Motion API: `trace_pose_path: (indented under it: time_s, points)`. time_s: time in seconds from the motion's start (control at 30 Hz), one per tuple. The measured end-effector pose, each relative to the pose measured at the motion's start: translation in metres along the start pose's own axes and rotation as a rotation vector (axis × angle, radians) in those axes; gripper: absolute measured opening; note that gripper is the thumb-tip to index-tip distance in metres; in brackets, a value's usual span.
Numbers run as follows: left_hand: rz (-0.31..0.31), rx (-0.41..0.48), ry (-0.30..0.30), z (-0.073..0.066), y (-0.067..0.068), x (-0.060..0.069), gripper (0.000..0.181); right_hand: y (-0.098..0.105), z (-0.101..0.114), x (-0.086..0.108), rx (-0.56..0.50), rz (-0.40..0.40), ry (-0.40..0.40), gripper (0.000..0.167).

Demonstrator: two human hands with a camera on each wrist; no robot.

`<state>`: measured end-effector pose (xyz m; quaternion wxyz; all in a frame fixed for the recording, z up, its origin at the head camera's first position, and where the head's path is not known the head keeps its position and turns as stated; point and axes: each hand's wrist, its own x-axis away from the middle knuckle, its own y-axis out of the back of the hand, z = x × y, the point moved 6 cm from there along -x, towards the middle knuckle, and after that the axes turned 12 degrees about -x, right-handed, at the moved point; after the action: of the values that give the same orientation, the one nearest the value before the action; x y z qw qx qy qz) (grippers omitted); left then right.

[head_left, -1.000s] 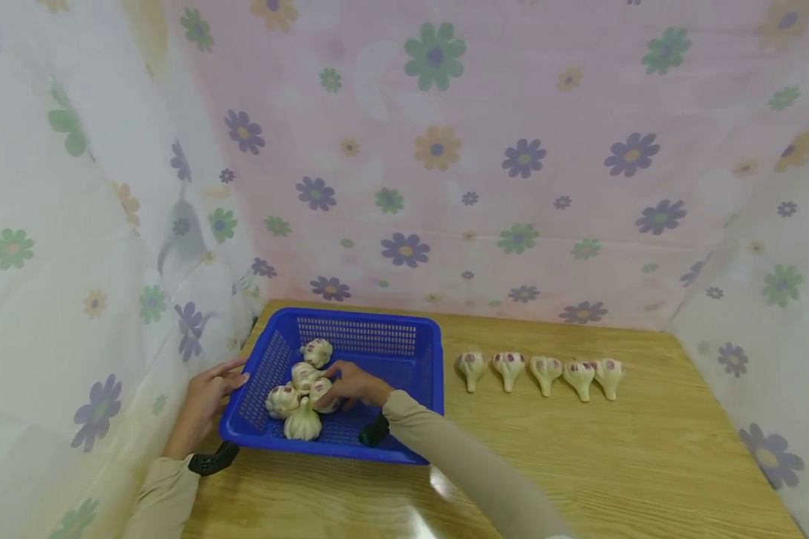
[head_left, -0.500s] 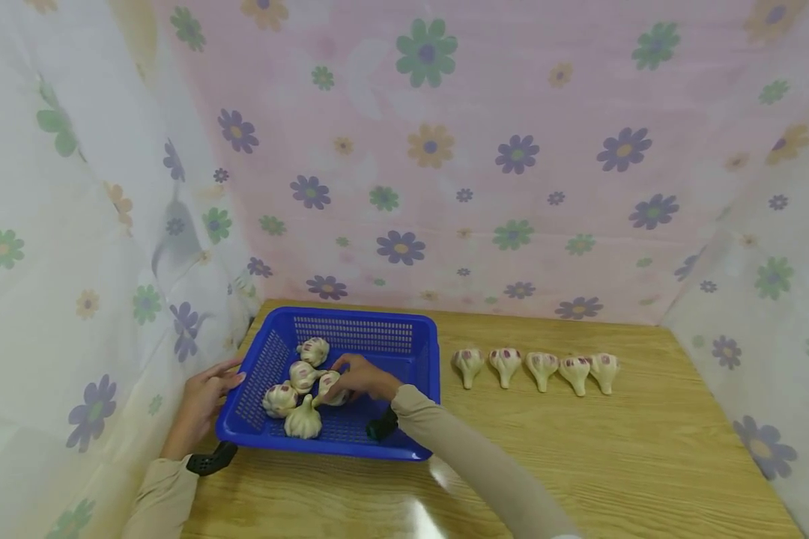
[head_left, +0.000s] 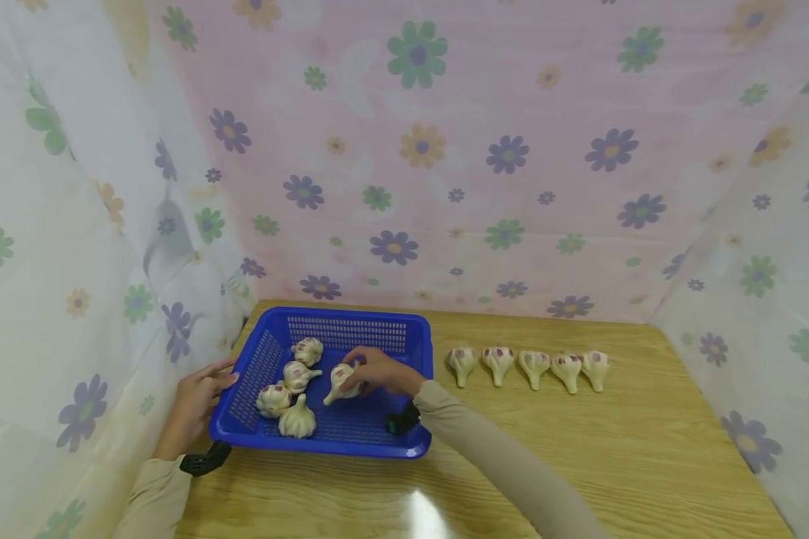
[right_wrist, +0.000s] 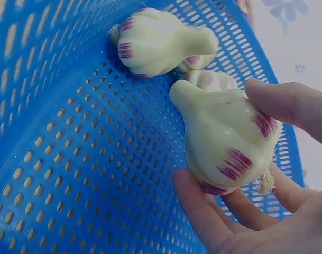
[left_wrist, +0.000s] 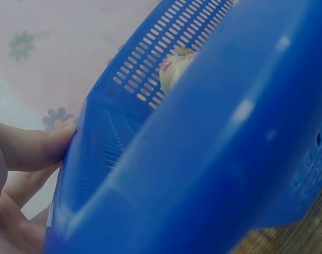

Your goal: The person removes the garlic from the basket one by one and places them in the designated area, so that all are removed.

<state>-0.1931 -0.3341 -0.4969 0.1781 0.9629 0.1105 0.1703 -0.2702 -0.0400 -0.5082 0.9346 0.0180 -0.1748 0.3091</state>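
Sliding right since half a second ago, the held garlic bulb (head_left: 340,380) is now apart from four others (head_left: 297,376) inside the blue basket (head_left: 317,447)! Head view: the right hand (head_left: 377,372) grasps it, with five bulbs (head_left: 534,365) lined up on the table (head_left: 580,464). Looks like picking out is the step; next calls for a secure lift over the edge. Left wrist: the left hand (left_wrist: 23,182) grips the basket's side, thumb close up. Right wrist: there's the root tuft (right_wrist: 266,181), hidden from overhead, and fingers cupping beneath!
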Motion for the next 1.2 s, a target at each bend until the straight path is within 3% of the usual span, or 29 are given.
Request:
trace_pose_path:
  time_s: [0.7, 1.2]
  points:
    - [0.008, -0.001, 0.039, 0.002, 0.001, -0.002, 0.057, 0.041, 0.033, 0.05, -0.012, 0.052, 0.059, 0.046]
    - [0.004, 0.003, 0.039, 0.001, 0.001, -0.001, 0.057, 0.064, 0.037, 0.079, -0.012, 0.055, 0.063, 0.048]
